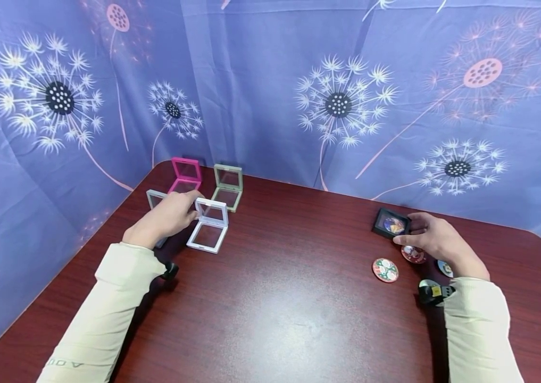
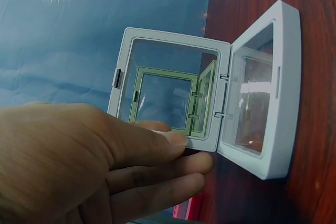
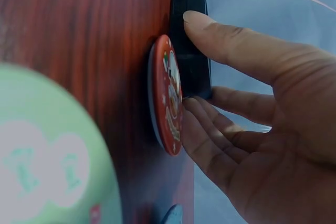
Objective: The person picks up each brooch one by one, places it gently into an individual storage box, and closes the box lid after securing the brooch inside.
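Note:
On the left of the table a white hinged display frame point(image 1: 203, 247) stands unfolded, one panel flat and the other raised. My left hand point(image 1: 174, 213) pinches its raised panel between thumb and fingers; the left wrist view shows the clear film and the hinges point(image 2: 220, 114). Over on the right, a black display frame point(image 1: 383, 219) lies closed with a round picture badge point(image 1: 393, 226) inside. My right hand point(image 1: 435, 239) holds its right side, the thumb on one edge and the index finger at another. A red badge point(image 3: 170, 95) lies just beside these fingers.
Behind the left hand stand unfolded pink point(image 1: 186, 169), green point(image 1: 228, 175) and grey point(image 1: 151, 197) frames. A green-and-white badge point(image 1: 385, 270) and a blue-edged badge point(image 1: 444, 268) lie near the right hand; another badge is partly hidden under the wrist camera point(image 1: 435, 292). A blue curtain point(image 1: 260, 106) borders the table.

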